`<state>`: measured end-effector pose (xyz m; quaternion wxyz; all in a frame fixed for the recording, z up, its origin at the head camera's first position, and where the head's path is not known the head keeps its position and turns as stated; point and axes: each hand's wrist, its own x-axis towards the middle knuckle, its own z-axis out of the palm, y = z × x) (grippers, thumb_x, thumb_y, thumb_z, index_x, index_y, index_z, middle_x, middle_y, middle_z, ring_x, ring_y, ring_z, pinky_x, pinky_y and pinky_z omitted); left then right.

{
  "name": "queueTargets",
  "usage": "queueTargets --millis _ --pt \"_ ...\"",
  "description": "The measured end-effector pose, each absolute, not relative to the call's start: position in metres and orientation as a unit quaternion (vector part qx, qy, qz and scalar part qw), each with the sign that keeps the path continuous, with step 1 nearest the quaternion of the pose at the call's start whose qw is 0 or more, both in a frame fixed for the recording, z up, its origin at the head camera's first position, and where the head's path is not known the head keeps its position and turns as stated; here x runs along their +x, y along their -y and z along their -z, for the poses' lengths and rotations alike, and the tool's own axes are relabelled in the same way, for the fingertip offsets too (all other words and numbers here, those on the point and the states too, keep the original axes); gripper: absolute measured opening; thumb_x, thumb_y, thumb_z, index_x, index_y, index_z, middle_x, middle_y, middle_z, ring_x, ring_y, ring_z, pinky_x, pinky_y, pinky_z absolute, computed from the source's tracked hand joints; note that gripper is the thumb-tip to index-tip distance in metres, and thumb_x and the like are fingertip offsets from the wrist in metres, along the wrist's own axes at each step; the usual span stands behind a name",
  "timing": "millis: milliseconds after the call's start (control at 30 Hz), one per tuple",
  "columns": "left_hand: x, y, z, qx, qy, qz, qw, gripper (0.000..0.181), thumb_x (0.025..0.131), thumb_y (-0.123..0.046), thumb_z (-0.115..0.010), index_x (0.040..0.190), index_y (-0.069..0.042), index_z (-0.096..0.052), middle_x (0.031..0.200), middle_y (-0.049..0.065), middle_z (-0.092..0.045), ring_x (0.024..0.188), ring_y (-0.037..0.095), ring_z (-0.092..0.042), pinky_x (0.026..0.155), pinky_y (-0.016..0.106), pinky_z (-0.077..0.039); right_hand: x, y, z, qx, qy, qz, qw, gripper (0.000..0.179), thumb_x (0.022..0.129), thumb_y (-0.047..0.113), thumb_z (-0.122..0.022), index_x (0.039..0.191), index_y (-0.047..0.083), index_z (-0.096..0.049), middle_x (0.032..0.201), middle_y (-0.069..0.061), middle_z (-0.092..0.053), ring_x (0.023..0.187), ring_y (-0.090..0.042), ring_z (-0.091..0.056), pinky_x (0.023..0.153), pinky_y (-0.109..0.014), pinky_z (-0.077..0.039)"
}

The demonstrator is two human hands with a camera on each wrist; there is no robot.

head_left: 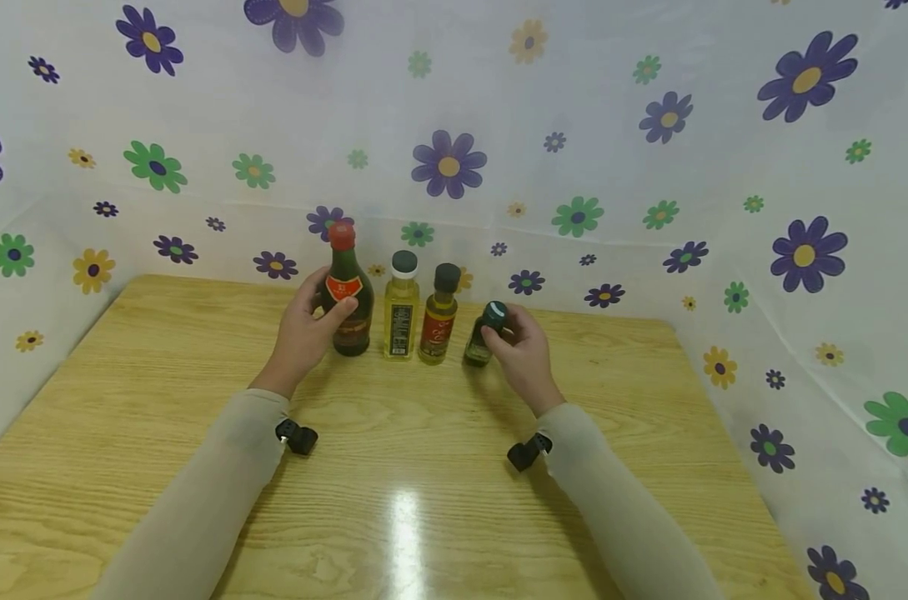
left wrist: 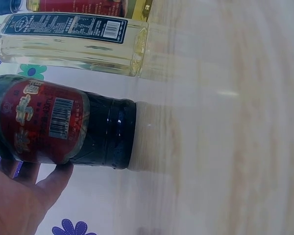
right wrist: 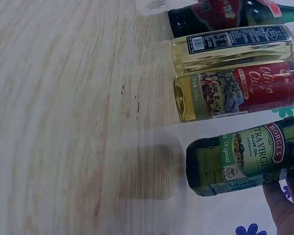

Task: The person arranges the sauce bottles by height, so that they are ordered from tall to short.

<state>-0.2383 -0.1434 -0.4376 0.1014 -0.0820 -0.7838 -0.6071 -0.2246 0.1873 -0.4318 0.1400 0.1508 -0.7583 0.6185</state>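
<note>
My left hand (head_left: pixel 307 329) is wrapped around a dark bottle (head_left: pixel 354 325) with a red cap and red label. That bottle stands upright at the left end of a row. With its thumb and fingers, my right hand (head_left: pixel 524 354) grips a small green olive oil bottle (right wrist: pixel 245 159) near its dark cap. It leans a little, its base seemingly just off the table. Between the hands stand a clear square bottle (head_left: pixel 401 321) of pale yellow oil and a red-labelled olive oil bottle (head_left: pixel 438 321), close together. In the left wrist view, fingers (left wrist: pixel 51 188) show against the dark bottle.
The bottles are near the back of a light wooden table (head_left: pixel 393 450). A white curtain (head_left: pixel 378 108) printed with flowers hangs behind and along the sides. A small black camera (head_left: pixel 298 437) is strapped to the left wrist, another (head_left: pixel 529 452) to the right.
</note>
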Motion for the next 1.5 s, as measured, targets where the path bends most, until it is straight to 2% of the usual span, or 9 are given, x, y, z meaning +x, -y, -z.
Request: queueTargets --millis 500,633,767,867,1000,1100,1500 --pt "-0.24 0.145 0.441 -0.083 0.784 0.606 0.103 0.073 0.098 -0.047 -0.069 0.16 -0.024 -0.037 0.148 0.013 -0.053 0.137 0.036 -0.05 0.114 0.064 -0.039 -0.232 -0.177 0.435 0.126 0.763 -0.623 0.117 0.025 0.097 -0.002 -0.067 0.122 -0.004 -0.064 0.119 -0.023 -0.066 0.109 -0.016 -0.063 0.105 -0.043 -0.052" --pt "-0.24 0.145 0.44 -0.081 0.785 0.606 0.101 0.072 0.099 -0.044 -0.069 0.16 -0.023 -0.036 0.149 0.014 -0.053 0.137 0.037 -0.05 0.115 0.064 -0.037 -0.232 -0.177 0.435 0.127 0.76 -0.627 0.115 0.026 0.097 -0.003 -0.067 0.123 -0.005 -0.063 0.119 -0.023 -0.066 0.108 -0.016 -0.063 0.104 -0.042 -0.052" --pt "-0.235 0.142 0.432 -0.079 0.787 0.605 0.095 0.071 0.101 -0.036 -0.068 0.161 -0.019 -0.035 0.149 0.017 -0.052 0.138 0.039 -0.049 0.116 0.064 -0.035 -0.233 -0.177 0.435 0.123 0.761 -0.628 0.109 0.027 0.098 -0.001 -0.066 0.125 -0.003 -0.063 0.121 -0.021 -0.065 0.114 -0.022 -0.064 0.102 -0.039 -0.054" --pt "-0.232 0.141 0.427 -0.076 0.789 0.604 0.09 0.07 0.103 -0.033 -0.067 0.162 -0.016 -0.033 0.15 0.019 -0.051 0.14 0.039 -0.047 0.117 0.064 -0.034 -0.234 -0.177 0.435 0.114 0.761 -0.631 0.099 0.029 0.099 0.002 -0.066 0.127 -0.001 -0.062 0.123 -0.019 -0.064 0.12 -0.029 -0.064 0.102 -0.041 -0.055" --pt "-0.236 0.143 0.433 -0.075 0.79 0.601 0.094 0.072 0.101 -0.041 -0.067 0.161 -0.02 -0.035 0.15 0.015 -0.051 0.139 0.037 -0.048 0.117 0.064 -0.035 -0.235 -0.176 0.434 0.106 0.76 -0.635 0.091 0.03 0.099 0.003 -0.066 0.128 0.0 -0.061 0.124 -0.018 -0.064 0.124 -0.032 -0.063 0.103 -0.044 -0.055" --pt "-0.241 0.144 0.439 -0.074 0.791 0.599 0.097 0.074 0.098 -0.049 -0.068 0.16 -0.024 -0.036 0.15 0.012 -0.052 0.138 0.035 -0.049 0.116 0.063 -0.036 -0.236 -0.177 0.433 0.105 0.761 -0.635 0.089 0.03 0.1 0.004 -0.066 0.129 -0.001 -0.061 0.123 -0.018 -0.063 0.124 -0.032 -0.062 0.102 -0.042 -0.055" --pt "-0.24 0.144 0.44 -0.074 0.791 0.599 0.098 0.074 0.099 -0.048 -0.068 0.161 -0.024 -0.035 0.149 0.014 -0.053 0.136 0.036 -0.05 0.114 0.064 -0.038 -0.24 -0.182 0.433 0.125 0.775 -0.618 0.046 0.032 0.103 0.008 -0.064 0.133 -0.001 -0.057 0.128 -0.02 -0.062 0.13 -0.033 -0.059 0.106 -0.045 -0.052"
